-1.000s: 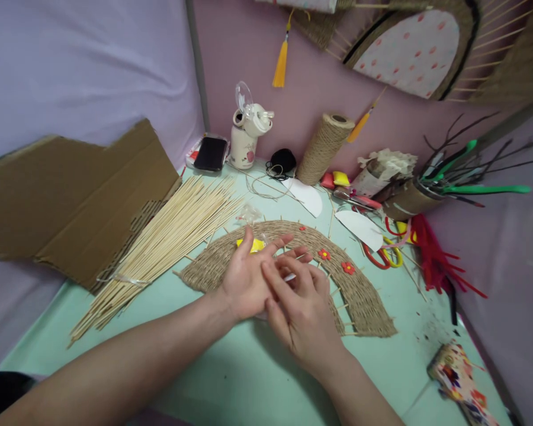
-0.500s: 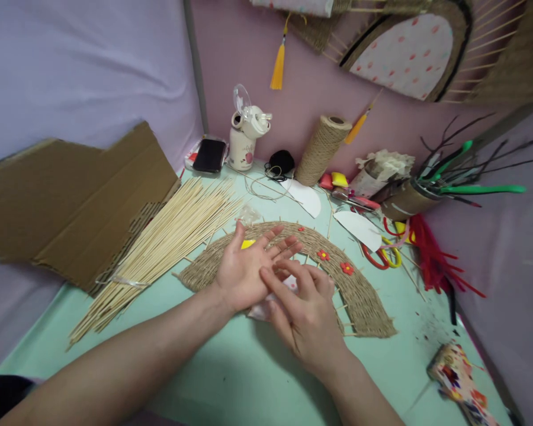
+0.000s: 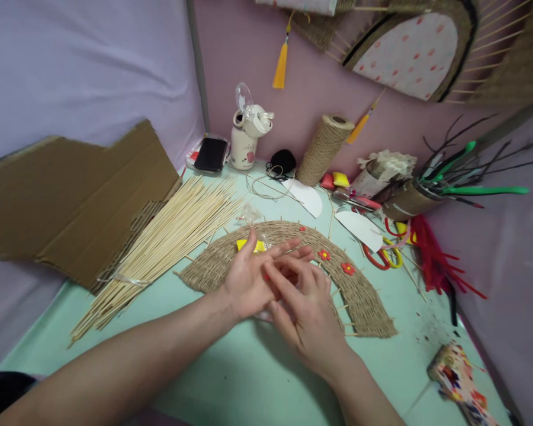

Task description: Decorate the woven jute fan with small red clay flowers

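Note:
My left hand (image 3: pixel 249 278) lies palm up over a woven jute arch (image 3: pixel 359 296) on the mint-green table, its fingers stretched out. My right hand (image 3: pixel 306 307) sits just right of it, fingers curled and pinching at something small on the left palm; a bit of red shows between the fingertips, too small to name. A yellow piece (image 3: pixel 251 245) lies on the arch behind the left fingers. Two red flowers (image 3: pixel 324 255) (image 3: pixel 347 268) are stuck on the arch to the right.
A bundle of bamboo skewers (image 3: pixel 169 236) and cardboard (image 3: pixel 75 201) lie at left. At the back stand a phone (image 3: pixel 211 154), a white bottle (image 3: pixel 247 136) and a twine spool (image 3: pixel 324 148). Scissors (image 3: pixel 382 251), red pipe cleaners (image 3: pixel 435 260) and a tool cup (image 3: pixel 408 198) crowd the right.
My left hand has shifted slightly forward and back over the arch. My right fingers have closed in further onto the left palm; the white scrap under them no longer shows.

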Demonstrator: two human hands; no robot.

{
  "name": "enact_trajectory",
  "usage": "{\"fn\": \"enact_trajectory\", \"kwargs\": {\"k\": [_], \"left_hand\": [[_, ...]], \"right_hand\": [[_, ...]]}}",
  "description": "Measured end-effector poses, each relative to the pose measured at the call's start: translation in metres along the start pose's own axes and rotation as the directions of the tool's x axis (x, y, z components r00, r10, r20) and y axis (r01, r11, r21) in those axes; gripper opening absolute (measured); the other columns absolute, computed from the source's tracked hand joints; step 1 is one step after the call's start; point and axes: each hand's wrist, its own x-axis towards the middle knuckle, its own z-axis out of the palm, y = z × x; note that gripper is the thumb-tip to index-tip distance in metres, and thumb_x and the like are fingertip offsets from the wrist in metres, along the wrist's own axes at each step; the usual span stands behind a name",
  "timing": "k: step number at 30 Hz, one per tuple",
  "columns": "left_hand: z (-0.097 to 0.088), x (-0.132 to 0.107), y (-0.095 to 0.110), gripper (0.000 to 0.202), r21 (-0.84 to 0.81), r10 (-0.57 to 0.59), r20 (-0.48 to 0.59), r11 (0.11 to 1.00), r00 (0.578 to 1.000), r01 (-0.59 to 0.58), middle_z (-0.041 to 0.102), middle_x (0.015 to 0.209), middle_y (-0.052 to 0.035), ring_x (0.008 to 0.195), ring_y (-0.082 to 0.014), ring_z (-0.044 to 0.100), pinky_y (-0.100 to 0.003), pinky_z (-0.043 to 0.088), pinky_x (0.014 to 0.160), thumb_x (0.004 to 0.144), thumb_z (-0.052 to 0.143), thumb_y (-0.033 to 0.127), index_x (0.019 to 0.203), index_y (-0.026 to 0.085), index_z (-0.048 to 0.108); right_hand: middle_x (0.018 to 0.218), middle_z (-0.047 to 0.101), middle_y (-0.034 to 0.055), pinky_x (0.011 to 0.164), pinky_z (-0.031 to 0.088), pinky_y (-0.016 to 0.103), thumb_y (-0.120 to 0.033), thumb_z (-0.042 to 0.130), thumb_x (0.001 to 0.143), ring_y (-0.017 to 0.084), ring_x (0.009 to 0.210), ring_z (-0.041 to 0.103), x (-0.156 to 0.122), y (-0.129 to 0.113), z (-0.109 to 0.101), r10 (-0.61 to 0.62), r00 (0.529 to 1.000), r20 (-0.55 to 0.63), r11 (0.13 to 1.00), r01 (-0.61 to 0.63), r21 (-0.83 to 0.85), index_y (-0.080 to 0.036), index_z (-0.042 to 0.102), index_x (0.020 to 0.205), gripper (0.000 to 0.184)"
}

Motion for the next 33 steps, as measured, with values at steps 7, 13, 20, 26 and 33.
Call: {"fn": "enact_trajectory", "kwargs": {"k": [7, 13, 20, 26, 33], "left_hand": [[0.001, 0.0, 0.001, 0.067, -0.004, 0.037, 0.021, 0.999, 0.999, -0.037, 0.067, 0.115, -0.0223, 0.118, -0.0288, 0.059, -0.039, 0.04, 0.105, 0.093, 0.036, 0.06, 0.121, 0.002, 0.057], [0.0, 0.001, 0.0, 0.068, -0.002, 0.038, 0.037, 0.999, 0.999, -0.038, 0.067, 0.114, -0.0221, 0.116, -0.0298, 0.061, -0.041, 0.039, 0.106, 0.093, 0.036, 0.061, 0.12, 0.003, 0.058], [-0.005, 0.001, 0.0, 0.068, 0.009, 0.058, 0.04, 0.998, 0.998, -0.058, 0.066, 0.116, -0.02, 0.117, -0.0289, 0.059, -0.04, 0.04, 0.104, 0.091, 0.038, 0.065, 0.123, 0.008, 0.057], [-0.007, 0.002, 0.0, 0.067, 0.031, 0.026, 0.03, 0.999, 0.999, -0.026, 0.065, 0.115, -0.02, 0.116, -0.0311, 0.06, -0.043, 0.042, 0.1, 0.089, 0.037, 0.067, 0.12, 0.01, 0.057], [-0.003, 0.001, 0.002, 0.066, 0.028, 0.02, 0.061, 0.999, 0.998, -0.022, 0.064, 0.119, -0.0201, 0.12, -0.0317, 0.058, -0.044, 0.041, 0.102, 0.089, 0.037, 0.067, 0.121, 0.012, 0.055]], "right_hand": [[0.126, 0.052, 0.0095, 0.095, 0.037, 0.046, -0.024, 0.044, 0.095, 0.025, 0.115, 0.045, -0.002, 0.006, -0.001, 0.032, 0.996, -0.089, 0.992, -0.021, 0.123, -0.023, 0.053, 0.134, 0.039], [0.122, 0.055, 0.0096, 0.089, 0.037, 0.045, -0.026, 0.046, 0.095, 0.025, 0.107, 0.046, 0.0, 0.0, 0.001, 0.004, 0.998, -0.068, 0.998, 0.001, 0.07, -0.024, 0.06, 0.127, 0.035], [0.119, 0.059, 0.0086, 0.087, 0.034, 0.046, -0.03, 0.049, 0.094, 0.026, 0.104, 0.045, 0.001, -0.004, 0.0, -0.009, 0.997, -0.078, 1.0, 0.008, -0.014, -0.026, 0.066, 0.119, 0.03], [0.127, 0.055, 0.0095, 0.09, 0.035, 0.046, -0.036, 0.052, 0.093, 0.027, 0.109, 0.045, 0.0, -0.006, 0.004, -0.042, 0.999, -0.025, 0.999, 0.041, -0.021, -0.027, 0.061, 0.127, 0.036], [0.13, 0.052, 0.0122, 0.09, 0.035, 0.047, -0.04, 0.051, 0.094, 0.029, 0.11, 0.042, 0.0, -0.006, 0.002, -0.015, 0.999, -0.044, 0.997, 0.011, -0.078, -0.023, 0.058, 0.131, 0.041]]}}
